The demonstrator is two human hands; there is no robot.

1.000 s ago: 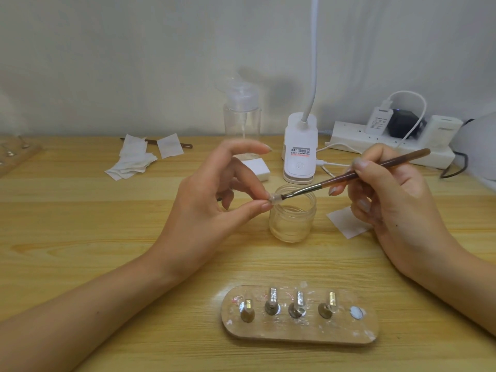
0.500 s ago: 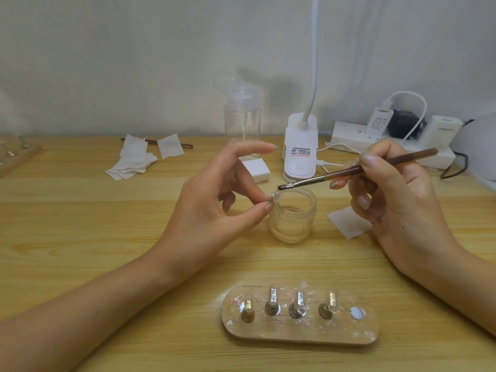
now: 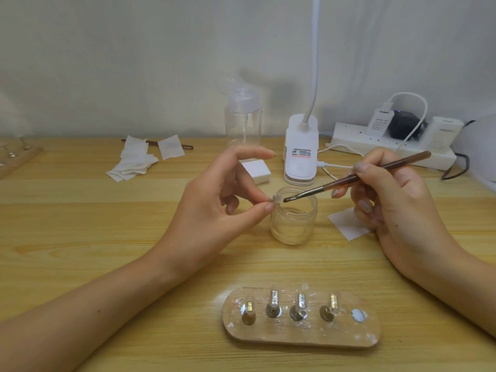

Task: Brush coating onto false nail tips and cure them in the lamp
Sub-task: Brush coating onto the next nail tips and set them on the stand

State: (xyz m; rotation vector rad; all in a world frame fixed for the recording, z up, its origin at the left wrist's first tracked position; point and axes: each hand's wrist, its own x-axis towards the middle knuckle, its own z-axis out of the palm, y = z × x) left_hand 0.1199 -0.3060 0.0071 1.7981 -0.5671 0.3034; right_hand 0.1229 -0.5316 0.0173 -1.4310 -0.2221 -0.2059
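Whereas half a second ago the bristles were lifted above it, the brush (image 3: 357,178) now points its tip just beside the nail tip (image 3: 276,197), so another coating stroke seems to be starting and curing under the white lamp (image 3: 300,154) lies ahead. The left hand (image 3: 214,208) pinches the nail tip over the jar's mouth; the right hand (image 3: 397,208) grips the brush like a pen. The open glass jar (image 3: 294,224) holds a shallow clear layer; the pump bottle (image 3: 243,122) looks nearly empty.

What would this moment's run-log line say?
phase: coating | left hand: pinches false nail tip near glass jar | right hand: holds brush, bristles beside tip, contact unclear | wooden holder: four stands seated
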